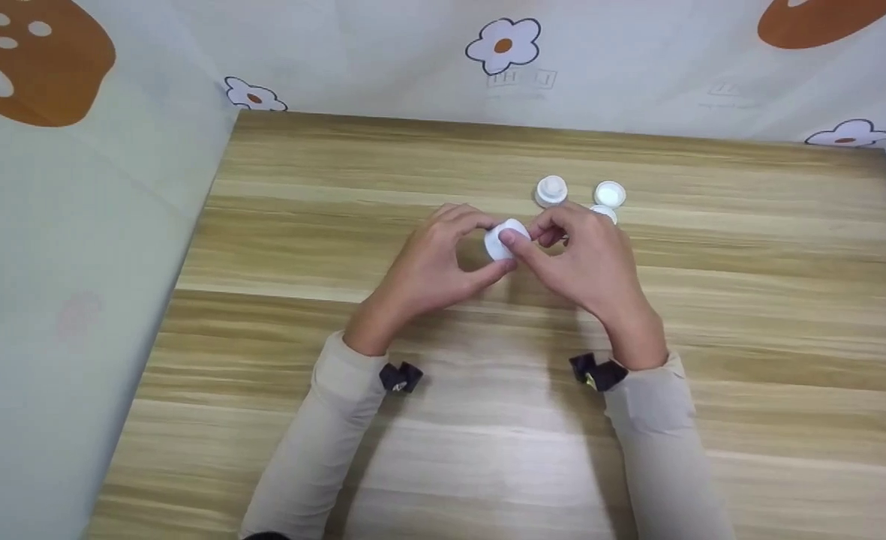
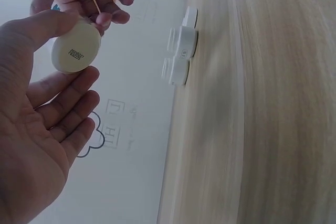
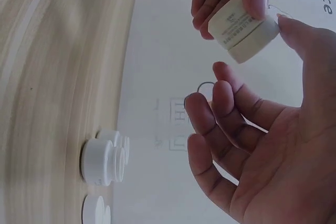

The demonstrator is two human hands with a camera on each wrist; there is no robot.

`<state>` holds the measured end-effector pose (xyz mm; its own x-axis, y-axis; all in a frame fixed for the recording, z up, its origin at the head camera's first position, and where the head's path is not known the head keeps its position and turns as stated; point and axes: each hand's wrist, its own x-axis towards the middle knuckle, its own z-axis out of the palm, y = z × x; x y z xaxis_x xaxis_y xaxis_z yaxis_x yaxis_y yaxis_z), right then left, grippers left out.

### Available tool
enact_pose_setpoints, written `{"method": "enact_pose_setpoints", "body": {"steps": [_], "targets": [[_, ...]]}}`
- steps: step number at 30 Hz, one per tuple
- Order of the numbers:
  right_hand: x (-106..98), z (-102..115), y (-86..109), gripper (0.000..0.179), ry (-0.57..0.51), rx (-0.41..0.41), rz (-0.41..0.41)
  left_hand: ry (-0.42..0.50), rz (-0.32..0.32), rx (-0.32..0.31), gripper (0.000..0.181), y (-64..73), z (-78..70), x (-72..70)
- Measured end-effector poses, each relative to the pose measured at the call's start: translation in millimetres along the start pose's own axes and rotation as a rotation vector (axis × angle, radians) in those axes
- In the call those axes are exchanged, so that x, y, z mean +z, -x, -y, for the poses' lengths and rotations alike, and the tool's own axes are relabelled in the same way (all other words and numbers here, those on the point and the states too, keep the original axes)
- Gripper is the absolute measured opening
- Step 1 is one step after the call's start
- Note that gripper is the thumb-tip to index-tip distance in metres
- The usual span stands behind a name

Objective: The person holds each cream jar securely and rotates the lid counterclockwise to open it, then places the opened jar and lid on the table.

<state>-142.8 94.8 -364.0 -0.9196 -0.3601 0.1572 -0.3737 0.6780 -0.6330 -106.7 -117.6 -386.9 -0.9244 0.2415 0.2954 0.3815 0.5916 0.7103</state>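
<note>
A small white jar with a lid point(image 1: 494, 244) is held up over the table, pinched between the thumb and fingers of my left hand point(image 1: 433, 262). Its round base, with small dark print, faces the left wrist view. Printed text runs along the side of the jar point(image 3: 231, 22) in the right wrist view. My right hand point(image 1: 595, 259) is beside it, the thumb touching the lid end. The other right fingers point(image 3: 223, 103) are loosely bent, apart from the jar.
Beyond the right hand, a white jar without its lid point(image 1: 551, 196) stands on the wooden table point(image 1: 337, 172). To its right lies a white lid point(image 1: 609, 194). Another white jar point(image 1: 604, 214) is partly hidden by the right hand. A patterned sheet point(image 1: 382, 60) hangs behind the table.
</note>
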Motion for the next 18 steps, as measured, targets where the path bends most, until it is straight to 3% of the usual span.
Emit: {"method": "enact_pose_setpoints", "body": {"steps": [13,18], "targets": [[-0.7,0.8,0.6,0.036,-0.041,-0.043,0.061,0.001,0.010,-0.024,0.043,0.3,1.8,0.0],[-1.3,0.1,0.4,0.039,-0.037,-0.030,0.032,0.007,-0.008,-0.011,0.041,-0.1,1.6,1.2]]}}
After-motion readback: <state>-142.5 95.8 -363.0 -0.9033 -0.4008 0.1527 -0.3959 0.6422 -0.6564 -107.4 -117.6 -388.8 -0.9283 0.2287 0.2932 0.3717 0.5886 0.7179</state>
